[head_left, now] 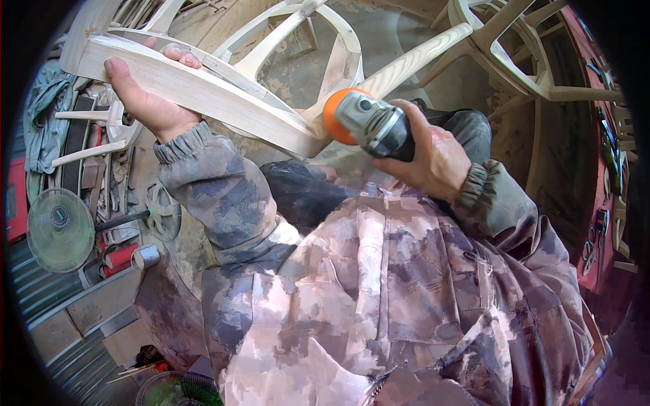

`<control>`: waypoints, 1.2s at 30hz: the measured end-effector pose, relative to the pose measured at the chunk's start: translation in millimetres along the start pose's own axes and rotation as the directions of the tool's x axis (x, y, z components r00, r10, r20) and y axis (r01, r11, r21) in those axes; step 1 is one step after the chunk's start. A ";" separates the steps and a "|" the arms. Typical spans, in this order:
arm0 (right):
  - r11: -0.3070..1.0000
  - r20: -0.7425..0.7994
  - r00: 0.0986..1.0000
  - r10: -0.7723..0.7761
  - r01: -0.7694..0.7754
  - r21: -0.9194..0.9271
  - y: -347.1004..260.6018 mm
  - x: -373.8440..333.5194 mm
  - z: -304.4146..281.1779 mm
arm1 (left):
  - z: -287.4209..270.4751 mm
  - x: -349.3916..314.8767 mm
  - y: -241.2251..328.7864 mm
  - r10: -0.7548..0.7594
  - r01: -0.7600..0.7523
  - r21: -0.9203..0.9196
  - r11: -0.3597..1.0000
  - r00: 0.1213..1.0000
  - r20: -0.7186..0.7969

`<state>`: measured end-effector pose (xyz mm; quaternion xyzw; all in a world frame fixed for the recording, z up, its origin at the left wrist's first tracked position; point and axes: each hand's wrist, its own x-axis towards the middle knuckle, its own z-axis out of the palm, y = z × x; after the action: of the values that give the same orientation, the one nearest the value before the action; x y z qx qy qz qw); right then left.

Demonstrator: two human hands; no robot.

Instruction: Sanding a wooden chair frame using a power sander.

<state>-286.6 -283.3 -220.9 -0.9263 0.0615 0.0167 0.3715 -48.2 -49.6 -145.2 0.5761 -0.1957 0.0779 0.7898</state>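
Across my front lies a pale, unpainted wooden chair frame (223,101), tilted, with its curved rails and legs showing bare grain. My left hand (152,101) is wrapped round the frame's near rail at the upper left, thumb on this side and fingertips over the far edge. In my right hand (433,149) is a small grey and black power sander (372,122) with a round orange pad (340,116). The pad is at the joint where the rail meets a leg (420,61); whether it touches the wood I cannot tell.
More bare chair frames (521,57) stand at the upper right. A standing fan (61,230), a blue-grey cloth (51,115) and wood scraps are at the left, with another fan (179,389) at the bottom left. Hand tools (596,237) hang along a red board at the right.
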 end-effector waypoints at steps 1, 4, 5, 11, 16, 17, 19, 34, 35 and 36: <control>1.000 0.000 1.000 0.002 -0.002 -0.003 -0.2 -1.9 -0.4 | -0.7 0.4 -1.0 -0.002 0.002 -0.004 1.000 1.000 -0.002; 1.000 0.030 0.999 0.013 -0.013 0.004 -0.6 -2.1 -3.6 | -4.5 6.7 -2.5 -0.021 0.021 -0.026 0.999 1.000 0.018; 1.000 -0.020 1.000 -0.008 0.008 -0.008 1.4 -0.9 -6.5 | -5.7 8.8 -2.2 -0.023 0.023 -0.027 0.999 1.000 0.017; 0.998 -0.161 0.987 0.022 -0.030 -0.048 20.5 6.9 -26.3 | -16.0 14.9 5.0 -0.020 0.020 -0.006 1.000 0.999 -0.027; 0.984 -0.379 0.913 0.153 -0.176 -0.026 64.3 1.5 -55.0 | -8.2 6.3 -4.0 -0.032 0.032 -0.033 0.999 0.999 -0.006; 0.978 -0.401 0.894 0.197 -0.208 0.018 72.3 6.1 -60.2 | -7.6 6.4 -2.6 -0.025 0.025 -0.033 0.999 1.000 -0.002; 0.970 -0.426 0.873 0.238 -0.234 0.062 76.7 10.4 -62.4 | -7.6 5.6 -0.4 -0.013 0.014 -0.009 1.000 1.000 0.006; 0.991 0.176 0.981 0.081 -0.060 -0.119 -21.6 31.5 -17.3 | -11.2 8.5 4.2 -0.052 0.050 -0.078 0.996 0.998 -0.029; 0.989 0.109 0.990 0.092 -0.079 -0.122 -12.5 30.5 -21.1 | -11.2 6.9 2.4 -0.055 0.053 -0.090 0.995 0.998 -0.012; 0.988 0.043 0.994 0.100 -0.094 -0.123 -4.0 29.1 -25.8 | -9.1 4.3 0.0 -0.058 0.057 -0.101 0.993 0.998 -0.012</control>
<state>-257.6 -301.1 -201.8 -0.9422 0.0962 0.0613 0.3151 -42.3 -41.5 -145.9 0.5403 -0.1767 0.0495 0.8212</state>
